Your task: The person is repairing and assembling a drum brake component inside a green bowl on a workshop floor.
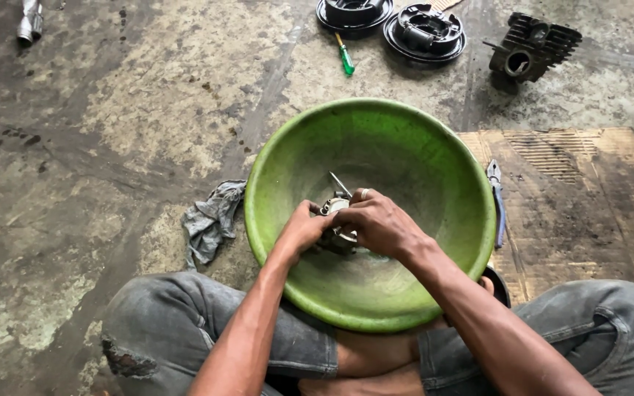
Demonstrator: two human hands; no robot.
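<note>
Floor [111,110] of stained concrete carries everything here. One green basin [442,169] sits between the person's knees, and inside it, near the front wall, one small grey metal part [335,220] is gripped from both sides. The left hand [304,229] has its fingers curled tight on the part's near side; the right hand [379,224] lies over the top with its fingers wrapped round it, a ring on one of them. A thin metal rod sticks up from the part behind the right hand. The hands hide most of the part, so its shape cannot be told.

One crumpled grey rag [210,218] lies touching the basin's left rim. One pair of blue-handled pliers [497,202] lies just beside the right rim, on a flattened sheet of cardboard [588,198]. Farther off, well apart from the basin, lie one green-handled screwdriver [345,57], two round black drum plates [423,31] side by side, and one dark finned cylinder [530,48].
</note>
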